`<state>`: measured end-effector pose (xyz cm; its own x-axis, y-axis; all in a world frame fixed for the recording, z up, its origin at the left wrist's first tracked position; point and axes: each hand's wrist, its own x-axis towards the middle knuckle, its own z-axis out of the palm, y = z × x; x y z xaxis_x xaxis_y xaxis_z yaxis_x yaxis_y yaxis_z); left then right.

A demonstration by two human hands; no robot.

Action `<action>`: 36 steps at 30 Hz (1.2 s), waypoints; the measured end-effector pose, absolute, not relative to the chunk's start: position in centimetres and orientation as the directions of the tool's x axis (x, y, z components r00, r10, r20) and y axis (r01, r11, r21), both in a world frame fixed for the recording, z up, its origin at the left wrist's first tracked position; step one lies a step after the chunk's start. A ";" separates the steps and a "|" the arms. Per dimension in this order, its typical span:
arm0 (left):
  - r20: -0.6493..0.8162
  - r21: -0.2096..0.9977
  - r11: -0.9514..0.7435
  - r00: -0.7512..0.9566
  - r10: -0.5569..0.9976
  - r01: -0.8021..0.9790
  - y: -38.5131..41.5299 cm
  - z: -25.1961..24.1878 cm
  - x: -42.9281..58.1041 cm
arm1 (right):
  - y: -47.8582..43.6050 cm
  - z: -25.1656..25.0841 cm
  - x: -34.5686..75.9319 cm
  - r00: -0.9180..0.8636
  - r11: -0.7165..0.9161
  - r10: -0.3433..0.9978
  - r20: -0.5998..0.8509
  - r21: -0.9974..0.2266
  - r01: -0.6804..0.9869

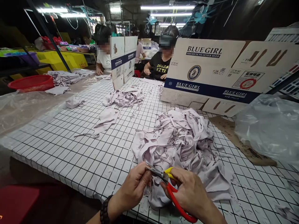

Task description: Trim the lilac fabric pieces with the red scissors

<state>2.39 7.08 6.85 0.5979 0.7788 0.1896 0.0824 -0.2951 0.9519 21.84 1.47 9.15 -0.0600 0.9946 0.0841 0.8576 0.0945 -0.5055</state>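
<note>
- Down at the table's near edge, the left hand (pixel 135 184) is closed in a pinch, holding a pale lilac fabric scrap (pixel 154 199) up by the blade tips.
- Red-and-yellow-handled steel scissors (pixel 171 187), blades nearly shut, sit gripped in the right hand (pixel 192 193), fingers curled around the loops.
- Best practice, I'd judge: keep the scrap taut, with fingertips clear of the tips.
- Count: three small lilac heaps (pixel 106 119), one big lilac heap (pixel 179 140), one pair of scissors, two white cardboard beer boxes (pixel 224 74).

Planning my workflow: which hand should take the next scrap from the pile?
Left, probably. The right hand grips the red-handled metal scissors; the left hand only touches their blade tips, beside the pale lilac fabric-scrap pile.
</note>
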 end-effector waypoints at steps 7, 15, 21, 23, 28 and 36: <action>0.155 0.969 -0.238 0.594 0.789 0.063 6.9 6.4 2.3 | 1.5 8.3 21.9 -0.053 0.105 0.991 0.120 -0.475 0.874; 0.067 0.997 -0.037 0.555 0.829 -0.065 6.9 5.5 1.6 | 3.1 8.7 22.8 0.012 -0.074 0.995 -0.097 -0.668 0.740; 0.028 0.987 0.049 0.471 0.882 -0.150 6.8 5.1 0.0 | 10.6 8.4 22.2 0.163 -0.192 0.981 -0.104 -0.612 0.768; 0.040 0.991 0.022 0.438 0.898 -0.135 6.8 5.1 -0.6 | 12.8 7.5 21.3 0.138 -0.164 0.986 -0.090 -0.589 0.791; 0.185 0.982 -0.186 0.292 0.938 -0.026 8.4 5.5 -3.0 | 14.6 7.2 21.6 0.120 -0.158 0.987 -0.102 -0.597 0.787; 0.525 0.841 -0.528 0.058 0.849 0.117 17.0 12.3 -5.9 | 11.2 14.5 23.4 -0.203 -0.137 0.947 -0.248 -0.886 0.443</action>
